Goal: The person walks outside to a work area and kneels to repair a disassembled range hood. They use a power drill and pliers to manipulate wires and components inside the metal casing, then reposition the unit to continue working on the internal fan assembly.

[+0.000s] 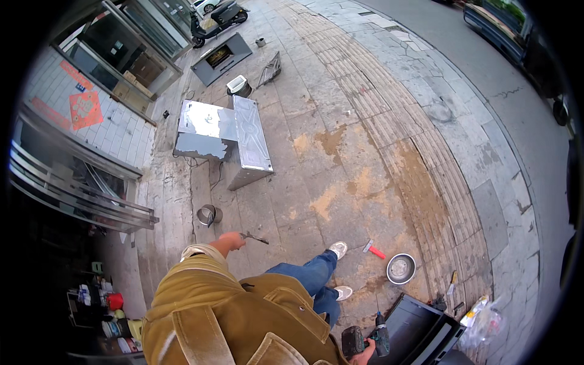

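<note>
My left hand point(232, 242), held out at lower middle, grips a slender dark metal tool point(255, 238) whose exact kind is unclear. My right hand point(365, 350) holds a cordless drill point(380, 334) low at the bottom, beside a black glossy panel-like object point(413, 322). On the pavement to the right of my shoes lie a red-handled scraper point(375, 251) and a steel bowl point(401, 268). Farther right are a wooden-handled tool point(452, 283) and a clear plastic bag point(486, 322). A metal pot point(209, 215) stands just beyond my left hand.
Large metal cabinets point(250, 131) stand ahead, with a bucket point(238, 86), a grey box point(220, 58) and a scooter point(216, 21) beyond. A shopfront point(121, 140) with a railing point(109, 198) runs along the left, cluttered at lower left. A road point(517, 121) with vehicles point(499, 36) runs along the right.
</note>
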The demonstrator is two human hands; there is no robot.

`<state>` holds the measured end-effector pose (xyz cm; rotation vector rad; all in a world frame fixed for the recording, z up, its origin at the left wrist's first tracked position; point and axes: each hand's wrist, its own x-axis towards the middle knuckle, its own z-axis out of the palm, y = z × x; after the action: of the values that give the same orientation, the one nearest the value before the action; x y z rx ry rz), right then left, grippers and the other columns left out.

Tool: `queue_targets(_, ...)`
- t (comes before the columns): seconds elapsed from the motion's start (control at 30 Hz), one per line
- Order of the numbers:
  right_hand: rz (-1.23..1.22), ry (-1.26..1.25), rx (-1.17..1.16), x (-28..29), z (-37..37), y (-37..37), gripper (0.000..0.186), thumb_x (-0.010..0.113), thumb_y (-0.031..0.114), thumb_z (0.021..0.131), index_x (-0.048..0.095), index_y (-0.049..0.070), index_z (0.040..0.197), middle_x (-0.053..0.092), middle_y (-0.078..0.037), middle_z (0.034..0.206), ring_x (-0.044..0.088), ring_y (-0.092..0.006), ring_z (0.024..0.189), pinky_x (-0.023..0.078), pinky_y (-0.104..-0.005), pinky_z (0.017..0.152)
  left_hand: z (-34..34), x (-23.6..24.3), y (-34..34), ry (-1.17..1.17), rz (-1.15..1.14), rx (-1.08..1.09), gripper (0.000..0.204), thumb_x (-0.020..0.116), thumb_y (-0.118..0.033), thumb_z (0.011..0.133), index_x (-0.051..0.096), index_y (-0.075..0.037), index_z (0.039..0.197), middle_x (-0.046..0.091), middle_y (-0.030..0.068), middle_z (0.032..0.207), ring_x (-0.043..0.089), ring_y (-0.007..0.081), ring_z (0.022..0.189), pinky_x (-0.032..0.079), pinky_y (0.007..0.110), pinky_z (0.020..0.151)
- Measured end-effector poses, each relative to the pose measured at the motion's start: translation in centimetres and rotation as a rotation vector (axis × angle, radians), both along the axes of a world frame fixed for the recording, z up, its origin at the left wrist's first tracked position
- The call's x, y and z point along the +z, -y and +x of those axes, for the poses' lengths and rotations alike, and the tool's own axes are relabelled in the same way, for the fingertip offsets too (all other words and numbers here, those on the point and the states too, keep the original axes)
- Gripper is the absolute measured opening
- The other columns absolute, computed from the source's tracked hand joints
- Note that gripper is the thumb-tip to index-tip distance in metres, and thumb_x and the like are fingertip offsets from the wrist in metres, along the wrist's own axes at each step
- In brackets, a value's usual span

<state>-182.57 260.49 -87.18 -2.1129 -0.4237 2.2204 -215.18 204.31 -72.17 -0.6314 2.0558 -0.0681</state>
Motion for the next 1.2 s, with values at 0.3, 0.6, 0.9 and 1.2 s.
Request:
queue_targets(0.3, 0.081, 0.035, 0.455, 4.7, -20.9, -0.1, 0.020, 0.059, 0.021, 0.078, 0.046, 0.010, 0.068, 0.052, -0.008, 0.064, 0.059, -0.0293, 0.059, 0.055, -0.0461, 0.061, 13.5, -3.4, 13.8, 0.081, 0.141, 0.555, 0.035, 0.062, -0.038, 0.078, 0.064, -0.004, 0.071, 0.061, 0.0072, 0.065, 0.056, 0.0168, 0.055, 0.047, 0.033, 0.054)
queue_targets(0.6, 0.144, 0.093, 0.631, 9.2, -41.4, 9.5, 0.022, 0.060, 0.022, 0.080, 0.046, 0.009, 0.069, 0.052, -0.009, 0.063, 0.059, -0.0299, 0.058, 0.054, -0.0461, 0.059, 5.8, -5.8, 23.5, -0.116, 0.203, 0.746, 0.034, 0.059, -0.035, 0.075, 0.064, -0.002, 0.070, 0.062, 0.0090, 0.064, 0.059, 0.0198, 0.053, 0.046, 0.035, 0.052)
queue_targets(0.9, 0.291, -0.013, 0.886, 11.5, -61.8, 13.1, 0.021, 0.060, 0.020, 0.083, 0.047, 0.010, 0.069, 0.051, -0.008, 0.061, 0.055, -0.0272, 0.053, 0.052, -0.0450, 0.055, -16.3, -3.6, 29.0, -0.378, 0.388, 0.829, 0.037, 0.053, -0.039, 0.077, 0.066, -0.005, 0.070, 0.064, 0.0095, 0.062, 0.062, 0.0230, 0.058, 0.047, 0.037, 0.058)
queue_targets(1.2, 0.389, 0.047, 1.133, 10.4, -88.7, 26.0, 0.012, 0.062, 0.011, 0.081, 0.053, 0.004, 0.079, 0.052, -0.008, 0.064, 0.054, -0.0243, 0.054, 0.053, -0.0403, 0.051, -27.2, -4.5, 33.4, -0.407, 0.395, 0.933, 0.028, 0.055, -0.027, 0.081, 0.066, -0.003, 0.072, 0.064, 0.0094, 0.062, 0.064, 0.0218, 0.056, 0.049, 0.037, 0.057)
